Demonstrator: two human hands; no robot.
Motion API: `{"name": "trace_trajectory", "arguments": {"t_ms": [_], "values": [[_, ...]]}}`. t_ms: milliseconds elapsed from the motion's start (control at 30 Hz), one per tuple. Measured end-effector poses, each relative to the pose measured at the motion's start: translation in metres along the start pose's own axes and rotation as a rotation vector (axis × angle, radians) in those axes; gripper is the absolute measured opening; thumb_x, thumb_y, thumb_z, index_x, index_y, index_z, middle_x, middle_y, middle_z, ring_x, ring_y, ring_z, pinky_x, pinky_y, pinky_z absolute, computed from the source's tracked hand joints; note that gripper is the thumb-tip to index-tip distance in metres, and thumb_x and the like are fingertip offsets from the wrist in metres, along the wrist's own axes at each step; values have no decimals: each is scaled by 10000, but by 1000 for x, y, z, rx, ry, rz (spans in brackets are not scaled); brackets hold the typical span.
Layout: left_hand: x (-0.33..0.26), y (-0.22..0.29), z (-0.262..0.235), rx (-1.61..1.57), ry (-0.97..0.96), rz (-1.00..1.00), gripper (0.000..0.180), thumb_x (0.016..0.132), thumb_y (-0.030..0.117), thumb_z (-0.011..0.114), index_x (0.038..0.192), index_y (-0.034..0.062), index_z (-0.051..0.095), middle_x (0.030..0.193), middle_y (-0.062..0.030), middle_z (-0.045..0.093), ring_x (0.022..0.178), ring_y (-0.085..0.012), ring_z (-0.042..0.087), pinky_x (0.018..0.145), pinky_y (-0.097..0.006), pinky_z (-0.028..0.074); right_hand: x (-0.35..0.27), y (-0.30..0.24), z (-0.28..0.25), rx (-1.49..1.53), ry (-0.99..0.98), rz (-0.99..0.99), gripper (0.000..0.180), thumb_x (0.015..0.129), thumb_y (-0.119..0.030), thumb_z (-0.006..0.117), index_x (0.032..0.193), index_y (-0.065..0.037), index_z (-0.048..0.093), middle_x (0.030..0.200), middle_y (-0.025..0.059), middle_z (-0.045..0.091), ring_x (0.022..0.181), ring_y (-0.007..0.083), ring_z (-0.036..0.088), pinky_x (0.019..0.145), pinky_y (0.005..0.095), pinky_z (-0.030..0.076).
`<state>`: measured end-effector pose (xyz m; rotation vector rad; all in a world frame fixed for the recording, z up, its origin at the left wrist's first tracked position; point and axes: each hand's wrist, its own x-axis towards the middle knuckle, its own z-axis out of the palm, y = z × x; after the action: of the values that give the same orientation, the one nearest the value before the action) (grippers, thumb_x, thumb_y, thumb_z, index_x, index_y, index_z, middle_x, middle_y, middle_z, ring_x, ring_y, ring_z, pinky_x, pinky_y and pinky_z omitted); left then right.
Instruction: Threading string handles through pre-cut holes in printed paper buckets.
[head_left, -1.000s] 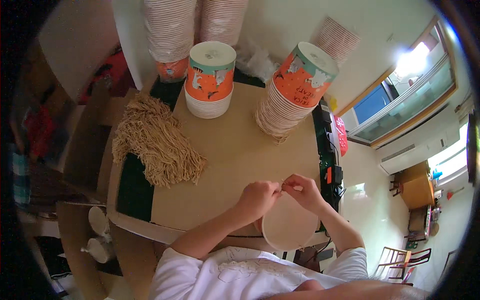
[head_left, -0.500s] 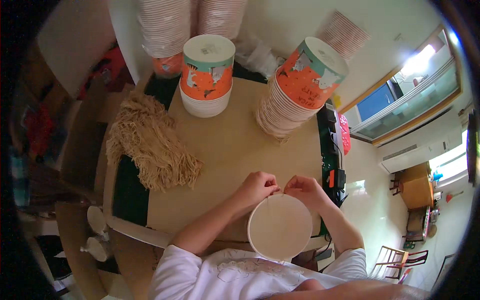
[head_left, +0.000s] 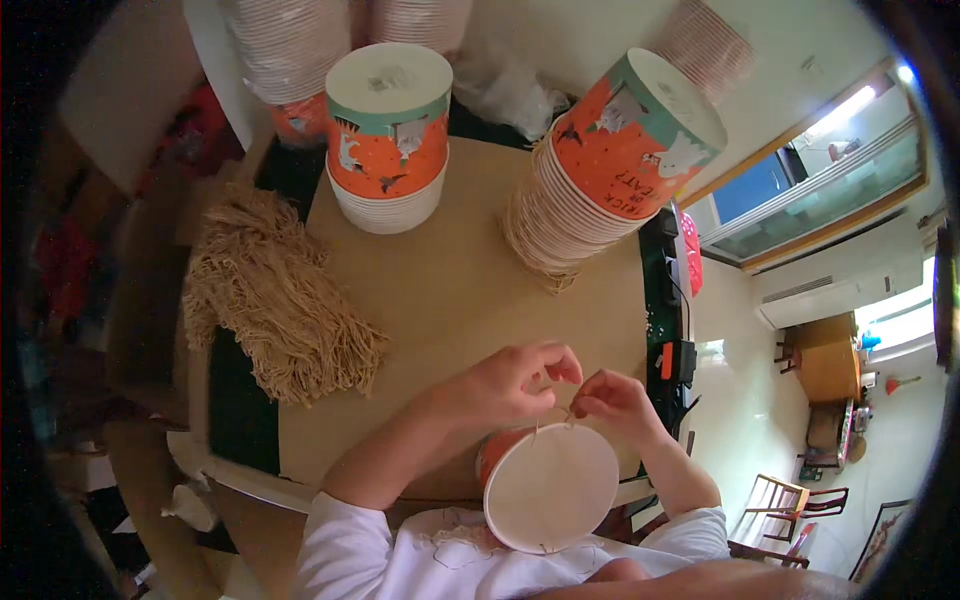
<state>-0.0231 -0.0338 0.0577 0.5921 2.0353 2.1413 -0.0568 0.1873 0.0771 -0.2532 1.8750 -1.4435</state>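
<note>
Head view: left hand (head_left: 505, 385) & right hand (head_left: 615, 402) meet just above rim of paper cup (head_left: 550, 487), held at the near edge of the tan surface (head_left: 450, 290); both sets of fingers pinched shut on a thin string (head_left: 556, 415). Twine bundle (head_left: 275, 295) lies to the left, 2 orange cup stacks (head_left: 390, 135) at the far side
</note>
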Motion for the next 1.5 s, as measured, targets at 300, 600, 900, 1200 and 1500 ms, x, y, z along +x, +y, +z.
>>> {"name": "trace_trajectory", "arguments": {"t_ms": [300,600,900,1200,1500], "values": [[11,2,9,273,-139,-153,238,721,209,687,829,35,566,776,-112,587,747,-237,578,666,-322,458,0,18,-1,153,35,-58,59,851,-33,579,868,14,548,829,54,603,776,119,599,701,242,496],[11,-29,12,-154,-102,-316,103,743,86,659,811,38,599,702,-75,611,647,-135,568,598,-291,451,2,16,8,92,43,-87,40,857,-15,563,875,17,546,817,66,599,774,127,592,694,239,487],[-6,-29,14,255,47,129,78,709,59,676,782,80,659,696,-67,515,675,-214,556,574,-313,437,10,9,15,99,104,-67,23,830,31,569,842,26,549,778,75,603,721,122,592,650,227,487],[-21,-18,19,406,128,101,79,721,111,664,799,99,665,723,-65,535,675,-231,557,594,-347,463,16,12,16,25,55,-165,45,845,-2,570,874,21,545,848,65,585,795,128,579,722,246,491],[-14,-24,20,390,52,155,75,742,133,649,809,100,653,770,-62,582,724,-240,585,628,-347,486,19,14,12,16,46,-112,58,843,-18,577,873,19,543,828,59,585,782,111,572,720,240,488]]}}
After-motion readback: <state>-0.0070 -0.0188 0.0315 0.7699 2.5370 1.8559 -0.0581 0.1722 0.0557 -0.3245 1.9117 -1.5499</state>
